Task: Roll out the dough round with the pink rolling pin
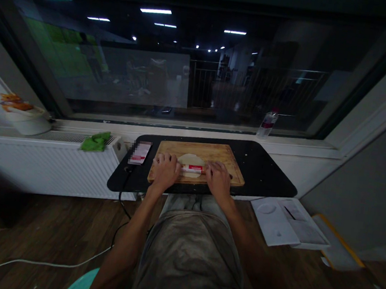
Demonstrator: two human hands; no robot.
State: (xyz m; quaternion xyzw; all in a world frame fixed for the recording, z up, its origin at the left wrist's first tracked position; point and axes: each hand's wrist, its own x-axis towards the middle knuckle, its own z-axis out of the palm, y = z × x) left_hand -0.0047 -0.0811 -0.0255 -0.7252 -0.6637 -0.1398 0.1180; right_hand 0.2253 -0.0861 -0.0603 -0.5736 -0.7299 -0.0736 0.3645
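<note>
A rolling pin (193,168) with a red and white label lies across a flat round of dough (191,159). The dough rests on a wooden cutting board (213,150). My left hand (167,170) is closed over the pin's left end, and my right hand (217,177) grips its right end. Between the hands only the labelled middle of the pin shows. Dough is visible above and below the pin.
The board stands on a black table (270,172) with a phone (140,152) at its left. A water bottle (268,123) stands on the sill. A green cloth (95,141) lies on the radiator (43,163). White boxes (285,221) are at right; a cable (58,265) crosses the floor.
</note>
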